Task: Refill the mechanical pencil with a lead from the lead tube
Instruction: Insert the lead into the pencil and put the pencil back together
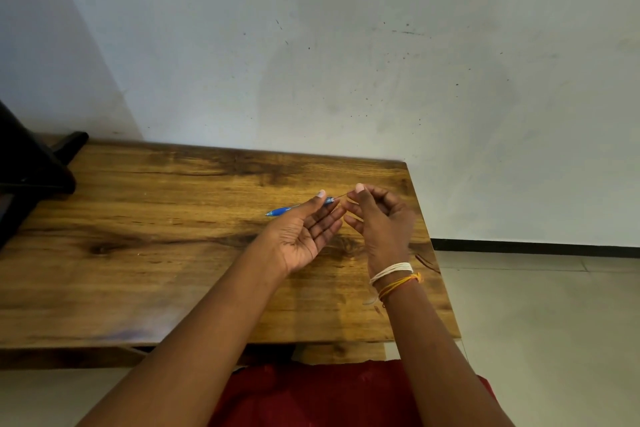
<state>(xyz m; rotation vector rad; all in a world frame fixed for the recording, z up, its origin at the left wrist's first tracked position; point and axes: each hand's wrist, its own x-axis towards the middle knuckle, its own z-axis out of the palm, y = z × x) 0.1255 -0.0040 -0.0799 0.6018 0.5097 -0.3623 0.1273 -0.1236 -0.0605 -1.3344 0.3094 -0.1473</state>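
My left hand (304, 232) holds a blue mechanical pencil (282, 210) above the wooden table (156, 253). The pencil lies nearly level, its tip pointing left and its rear end toward my right hand. My right hand (379, 222) pinches a thin dark lead (341, 196) between thumb and forefinger. The lead's left end meets the pencil's rear opening. My left palm faces up and hides the middle of the pencil. I see no lead tube.
A black object (31, 170) stands at the table's far left corner. The table's right edge (433, 253) runs just beside my right wrist, with tiled floor (536, 322) beyond. A pale wall (311, 45) rises behind the table.
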